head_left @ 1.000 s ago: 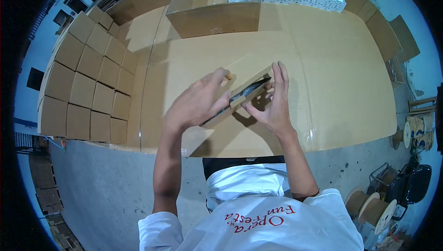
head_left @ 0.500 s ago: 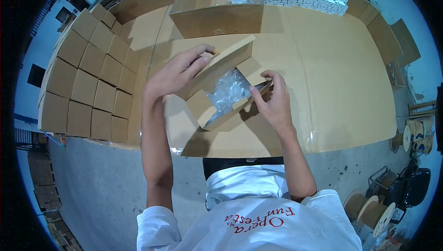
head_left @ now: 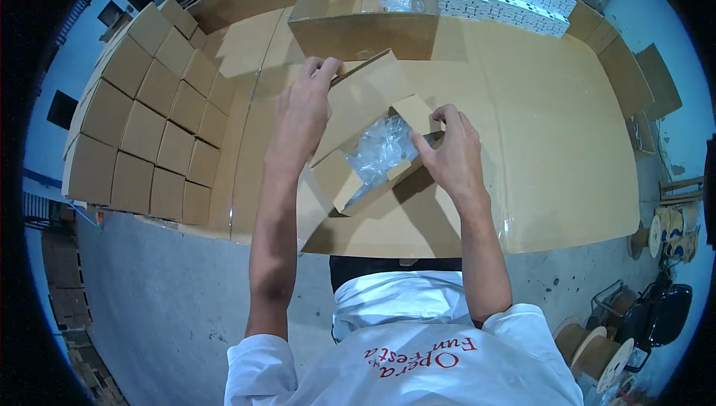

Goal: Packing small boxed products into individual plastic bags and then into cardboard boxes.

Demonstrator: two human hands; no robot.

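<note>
Both hands' grip on open carton (head_left: 373, 154), long axis lower-left to upper-right

Cardboard-covered table (head_left: 537, 108), grey concrete floor (head_left: 149, 309)

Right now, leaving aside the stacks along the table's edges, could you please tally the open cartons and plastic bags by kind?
Small open carton, held by left hand and right hand: 1
Large open carton: 1
Clear plastic bag, one in each carton: 2
Total: 4
</note>
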